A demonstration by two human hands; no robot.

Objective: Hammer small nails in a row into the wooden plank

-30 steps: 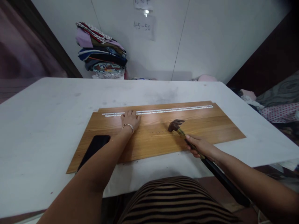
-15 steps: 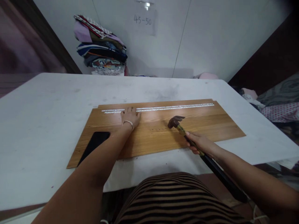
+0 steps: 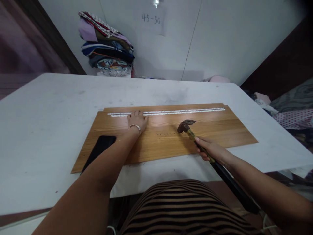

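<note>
My left hand (image 3: 137, 120) lies flat with its fingers apart across two thin pale strips (image 3: 186, 112) that run along the far side of a wooden board (image 3: 151, 151). Wrapped round the shaft of a claw hammer (image 3: 187, 126) is my right hand (image 3: 207, 148), near the board's front edge. The hammer's rusty head is over the board, and its black grip slants back toward my body. A row of small dark marks or nails (image 3: 167, 133), too small to make out, shows on the board left of the hammer head. A black phone (image 3: 101, 147) is partly hidden behind my left forearm.
The board rests on a white table (image 3: 44, 130). Against the wall behind stands a stack of folded clothes (image 3: 107, 49). A paper marked 45-50 (image 3: 151, 21) is on the wall. Dotted fabric (image 3: 293, 118) and other cloth lie beyond the table's right side.
The view has shifted slightly. My left hand stays on the strips and the hammer in my right hand keeps nearly the same place over the board.
</note>
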